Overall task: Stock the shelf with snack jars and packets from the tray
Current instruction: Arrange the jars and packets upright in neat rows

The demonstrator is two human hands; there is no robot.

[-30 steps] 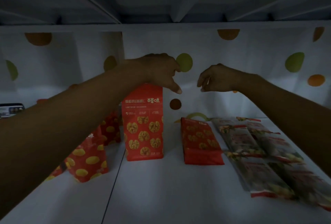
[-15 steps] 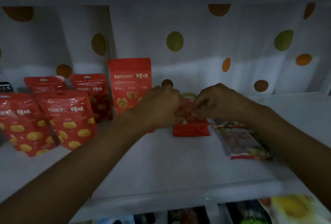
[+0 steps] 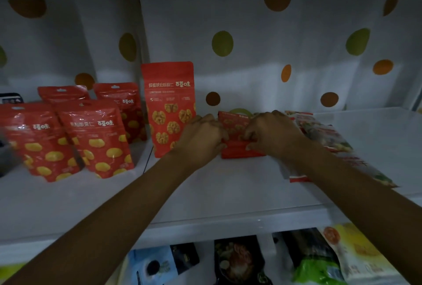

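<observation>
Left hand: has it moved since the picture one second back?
Yes. The left hand has come off the top of the standing walnut packet, down and to its right, and now grips the flat red packet along with the right hand.

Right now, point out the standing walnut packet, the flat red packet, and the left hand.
standing walnut packet (image 3: 167, 93): head view, upper front panel.
flat red packet (image 3: 234, 125): head view, printed top face.
left hand (image 3: 201, 134): head view, back of hand.
</observation>
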